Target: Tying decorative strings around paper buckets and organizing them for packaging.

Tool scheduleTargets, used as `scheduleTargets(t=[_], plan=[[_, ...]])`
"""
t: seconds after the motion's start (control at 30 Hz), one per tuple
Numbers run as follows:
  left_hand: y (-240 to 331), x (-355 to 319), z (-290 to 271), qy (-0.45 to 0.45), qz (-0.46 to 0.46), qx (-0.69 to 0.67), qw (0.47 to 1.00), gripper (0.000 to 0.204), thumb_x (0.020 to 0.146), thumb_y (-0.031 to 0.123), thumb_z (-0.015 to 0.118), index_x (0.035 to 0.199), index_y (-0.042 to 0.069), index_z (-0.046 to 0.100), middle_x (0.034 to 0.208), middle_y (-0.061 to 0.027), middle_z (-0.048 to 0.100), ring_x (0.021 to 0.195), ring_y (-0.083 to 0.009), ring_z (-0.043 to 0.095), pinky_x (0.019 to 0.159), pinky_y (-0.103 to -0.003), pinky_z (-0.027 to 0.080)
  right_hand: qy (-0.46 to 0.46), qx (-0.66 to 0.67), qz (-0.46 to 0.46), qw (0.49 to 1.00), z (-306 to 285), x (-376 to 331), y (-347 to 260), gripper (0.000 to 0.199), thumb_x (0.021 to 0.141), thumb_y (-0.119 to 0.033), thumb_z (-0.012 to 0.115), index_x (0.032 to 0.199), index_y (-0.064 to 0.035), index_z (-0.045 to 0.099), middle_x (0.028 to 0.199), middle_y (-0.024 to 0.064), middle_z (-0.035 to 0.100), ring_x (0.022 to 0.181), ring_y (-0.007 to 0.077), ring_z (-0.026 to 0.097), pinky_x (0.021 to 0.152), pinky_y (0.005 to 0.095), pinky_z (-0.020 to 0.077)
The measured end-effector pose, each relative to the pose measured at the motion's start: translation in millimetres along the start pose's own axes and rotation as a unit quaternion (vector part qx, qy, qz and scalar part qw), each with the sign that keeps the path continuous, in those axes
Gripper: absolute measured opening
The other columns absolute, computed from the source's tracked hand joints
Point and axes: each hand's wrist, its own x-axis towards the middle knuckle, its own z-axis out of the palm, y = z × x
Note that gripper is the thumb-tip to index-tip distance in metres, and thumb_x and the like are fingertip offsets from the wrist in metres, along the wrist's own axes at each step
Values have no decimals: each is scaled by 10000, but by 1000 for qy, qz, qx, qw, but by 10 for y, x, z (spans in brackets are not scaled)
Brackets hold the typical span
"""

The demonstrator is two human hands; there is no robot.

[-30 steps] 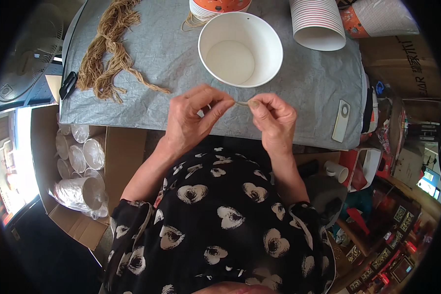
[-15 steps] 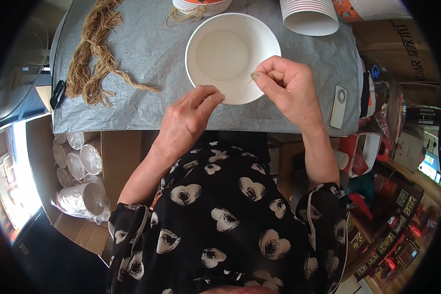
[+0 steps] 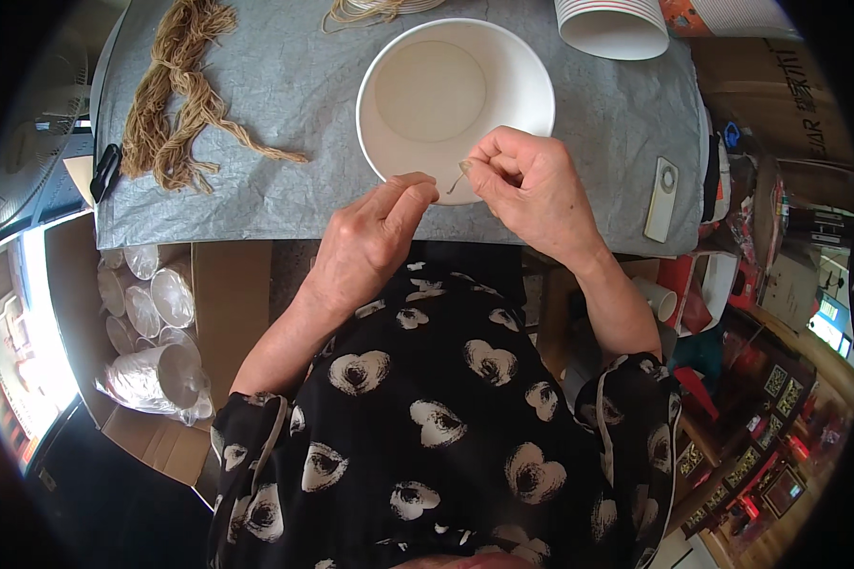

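Observation:
A wide white paper tub (image 3: 431, 85) stands on the grey cloth-covered table, its mouth facing me. Over its near rim, my left hand (image 3: 375, 228) has thumb and forefinger pinched together. What those fingertips hold, if anything, is too small to make out. Just right of it, my right hand (image 3: 531, 190) pinches a short thin piece of string (image 3: 454, 184), whose free end hangs over the tub's near inner wall. A small gap separates the two hands. To the left lies a loose bundle of brown twine (image 3: 176, 104), one strand reaching toward the tub.
Behind the tub sits coiled cord (image 3: 356, 11) by a stack's edge. Nested white tubs (image 3: 615, 28) lie at the far right. A flat whitish tool with a round hole (image 3: 662, 199) is near the right edge, black scissors handles (image 3: 106, 173) at the left. A cardboard box (image 3: 232, 322) holds wrapped cups.
My right hand has moved left and slightly down with the string, closer to my left hand. My left hand stays pinched at the near rim. The whole view has shifted slightly.

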Motion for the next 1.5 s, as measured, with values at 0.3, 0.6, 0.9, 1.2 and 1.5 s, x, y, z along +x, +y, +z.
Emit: scheduleTargets(t=[0.3, 0.6, 0.9, 1.2, 1.5], plan=[[-7, -20, 8, 1, 5, -7, 1000, 240, 828, -52, 669, 1056, 15, 637, 1097, -79, 712, 878, -277, 742, 695, -357, 627, -2, -38, -8, 999, 28, -10, 33, 134, 931, -13, 664, 818, 21, 600, 580, 57, 617, 541, 55, 519, 515, 257, 423], [-8, -34, -2, 0, 3, -11, 1000, 242, 839, -52, 655, 1068, 24, 641, 1091, -78, 715, 862, -283, 742, 678, -367, 627, 3, -97, -10, 995, 80, -23, 25, 121, 892, -3, 675, 798, 26, 606, 571, 94, 622, 498, 105, 555, 506, 295, 449], [-4, 2, -55, 11, -1, -20, 1000, 240, 849, -59, 638, 1070, 33, 628, 1053, -77, 708, 826, -296, 735, 651, -375, 617, -12, -100, -13, 995, 42, 22, -34, 117, 888, -11, 674, 798, 35, 616, 584, 98, 639, 506, 112, 576, 513, 301, 461], [4, -1, -68, 16, -11, -21, 1000, 222, 851, -58, 632, 1050, 38, 620, 1014, -74, 702, 826, -301, 734, 641, -383, 610, -58, -78, 17, 995, -9, 14, -70, 109, 948, -8, 638, 845, 19, 614, 639, -46, 583, 598, 14, 476, 523, 221, 381], [23, 32, -70, 2, -16, 1, 1000, 254, 861, -38, 654, 1089, 73, 671, 1056, -54, 696, 809, -294, 731, 644, -384, 609, -34, -167, 19, 985, 76, 64, -57, 100, 873, -67, 708, 831, 22, 688, 661, 157, 683, 555, 232, 675, 553, 350, 507]])
